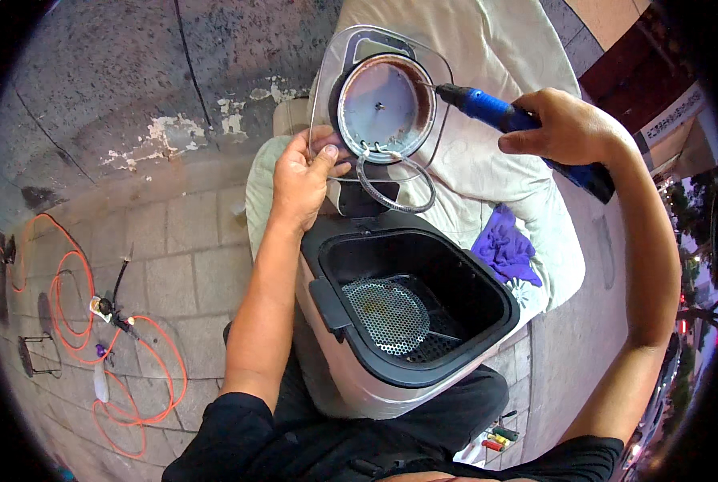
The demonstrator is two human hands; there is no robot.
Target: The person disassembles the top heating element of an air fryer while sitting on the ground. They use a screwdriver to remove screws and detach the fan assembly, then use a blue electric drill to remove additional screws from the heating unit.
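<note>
A boxy appliance, much like an air fryer, stands before me with its lid raised. My left hand pinches the near left edge of the clear lid. Set in this lid is a round metal housing with brownish stains inside its rim. A loop of heating element hangs from the housing's near side. In my right hand is a blue and black powered screwdriver, its thin tip at the housing's right rim. Down in the black basket cavity lies a perforated metal disc.
A cream padded cover spreads behind the appliance, with a purple cloth on it at right. Several coloured-handle tools lie low at right. An orange hose coils over the paving, left, beside a peeling wall.
</note>
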